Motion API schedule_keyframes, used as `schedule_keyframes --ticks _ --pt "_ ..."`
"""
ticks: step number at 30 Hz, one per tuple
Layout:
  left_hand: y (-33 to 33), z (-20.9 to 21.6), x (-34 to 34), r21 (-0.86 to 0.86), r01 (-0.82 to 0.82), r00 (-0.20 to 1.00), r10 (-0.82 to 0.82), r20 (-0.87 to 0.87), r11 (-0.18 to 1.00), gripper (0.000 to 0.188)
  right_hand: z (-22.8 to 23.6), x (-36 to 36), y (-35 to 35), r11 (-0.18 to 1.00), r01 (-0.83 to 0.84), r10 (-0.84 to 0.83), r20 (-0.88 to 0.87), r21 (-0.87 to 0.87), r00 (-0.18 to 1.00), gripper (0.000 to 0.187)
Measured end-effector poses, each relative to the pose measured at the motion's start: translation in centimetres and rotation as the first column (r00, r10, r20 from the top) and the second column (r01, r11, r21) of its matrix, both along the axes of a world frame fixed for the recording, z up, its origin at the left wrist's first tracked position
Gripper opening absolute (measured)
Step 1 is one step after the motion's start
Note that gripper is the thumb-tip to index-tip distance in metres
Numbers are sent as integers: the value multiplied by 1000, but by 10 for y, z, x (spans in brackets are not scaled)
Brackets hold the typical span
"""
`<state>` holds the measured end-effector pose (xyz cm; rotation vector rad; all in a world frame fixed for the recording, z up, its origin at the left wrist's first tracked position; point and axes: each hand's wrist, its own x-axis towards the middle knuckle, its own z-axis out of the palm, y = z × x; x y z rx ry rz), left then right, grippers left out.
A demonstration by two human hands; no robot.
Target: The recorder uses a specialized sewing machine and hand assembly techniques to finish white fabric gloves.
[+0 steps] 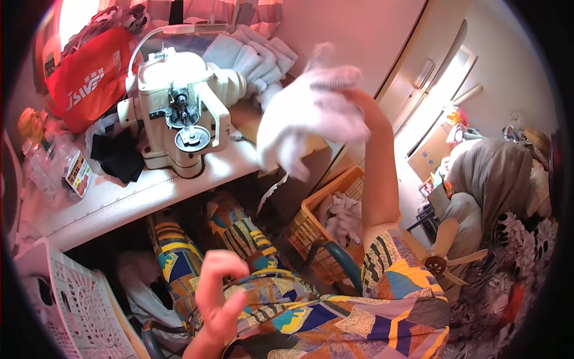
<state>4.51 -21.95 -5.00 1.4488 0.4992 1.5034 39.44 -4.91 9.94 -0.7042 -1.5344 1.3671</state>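
Note:
My right hand (pixel 359 103) is raised beyond the table's right end, closed on a bunch of white gloves (pixel 293 113). The bunch is smeared by motion, and finger-like ends stick out above and below; most of my right fingers are hidden by it. Low over my lap, my left hand (pixel 220 293) is half curled, its thumb apart from the bent fingers and nothing between them. An industrial sewing machine (pixel 173 78), white with a round metal disc at its front, stands on the white table (pixel 125 206) ahead of me.
White folded pieces (pixel 254 57) are stacked behind the machine. A red bag (pixel 89 78), black cloth (pixel 119 157) and clear bottle (pixel 40 167) lie left. An orange basket (pixel 308 209) holds white pieces. A white plastic basket (pixel 84 299) stands lower left; a fan (pixel 445 260) is right.

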Motion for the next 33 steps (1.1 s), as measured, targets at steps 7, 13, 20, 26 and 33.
schedule_keyframes --ticks 7,13,20,26,33 --pt "46 -14 33 -233 175 983 -156 98 957 78 -40 -82 -54 851 -463 525 447 -249 724 27" --pt "29 -16 20 -493 -10 970 128 206 870 31 -61 -112 -50 887 -414 446 145 -205 883 42" --pt "28 -35 -11 -299 -388 901 427 73 872 24 -133 -153 -87 989 108 -118 -93 -98 989 87" --pt "22 -36 -7 -342 -342 914 395 98 875 35 -144 -191 -118 943 332 -332 -10 -18 943 39" --pt "18 -38 -3 -353 -279 922 351 161 893 35 -139 -187 -124 952 296 -300 -59 -74 952 20"
